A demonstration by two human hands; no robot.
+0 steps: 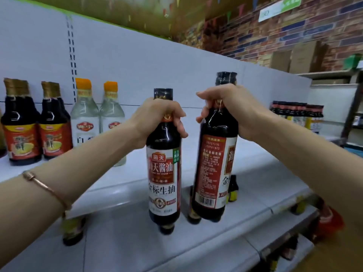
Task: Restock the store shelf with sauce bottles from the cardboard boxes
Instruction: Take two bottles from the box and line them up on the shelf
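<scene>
I saw two dark soy sauce bottles held up by their necks in front of the white shelf (196,154). The left-hand bottle (164,173) faced me with its red-and-white label; the right-hand bottle (215,163) was tilted and turned, showing its barcode side (black shrink caps on both). The left hand (159,116) was curled round its bottle's neck, and the right hand (225,108) clasped the other. Farther left on the shelf stood two gold-capped dark bottles (37,124) and two clear orange-capped bottles (98,118). Cardboard boxes (298,57) sat on a far rack, contents hidden.
</scene>
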